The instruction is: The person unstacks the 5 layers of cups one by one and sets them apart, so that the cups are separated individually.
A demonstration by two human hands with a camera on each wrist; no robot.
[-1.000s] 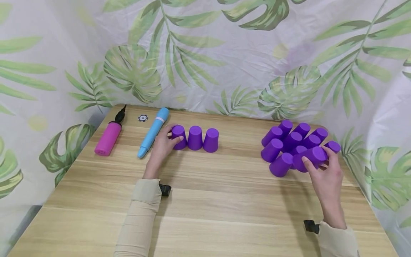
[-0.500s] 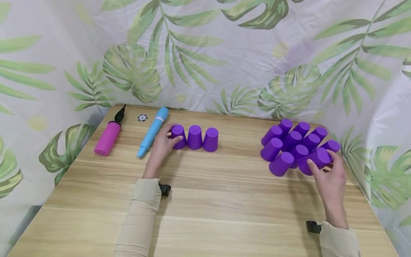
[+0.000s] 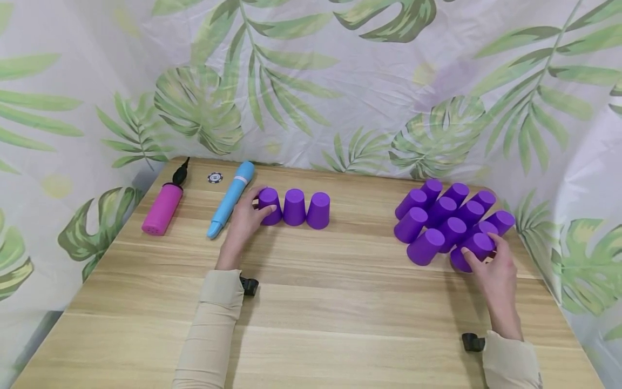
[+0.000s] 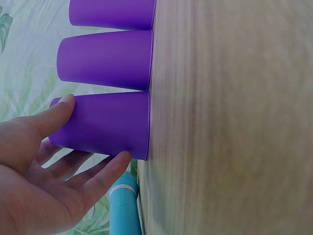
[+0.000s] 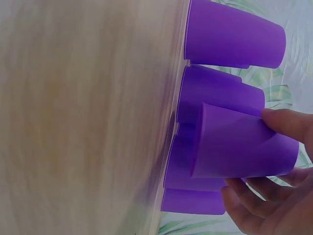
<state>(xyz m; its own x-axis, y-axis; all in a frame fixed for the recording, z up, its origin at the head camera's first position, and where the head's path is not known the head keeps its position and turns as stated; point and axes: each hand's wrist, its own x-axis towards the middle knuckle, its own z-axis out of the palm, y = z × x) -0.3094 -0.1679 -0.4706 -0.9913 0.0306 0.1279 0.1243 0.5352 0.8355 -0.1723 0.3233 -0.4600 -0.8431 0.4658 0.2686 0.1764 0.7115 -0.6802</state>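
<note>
Three purple plastic cups stand upside down in a row at the back centre-left, among them the middle cup (image 3: 294, 208) and the right-hand cup (image 3: 318, 212). My left hand (image 3: 245, 220) holds the leftmost cup (image 4: 107, 122) between thumb and fingers, its rim down on the table. At the right, my right hand (image 3: 498, 278) grips another upside-down purple cup (image 5: 244, 142) by its upper part. In the right wrist view that cup's rim sits a little off the tabletop, in front of other cups. Behind it, several matching upside-down cups (image 3: 425, 247) form a tight cluster.
Left of the row lies a light-blue tube-shaped tool (image 3: 230, 200). Beyond it are a black-and-white poker chip (image 3: 215, 178) and a pink balloon pump (image 3: 164, 208) with a black nozzle. A leaf-print curtain (image 3: 291, 81) hangs behind the wooden table (image 3: 330, 313).
My right hand has brought its cup slightly right and down, from over the cluster to the cluster's front right. The left hand keeps its place on the leftmost cup.
</note>
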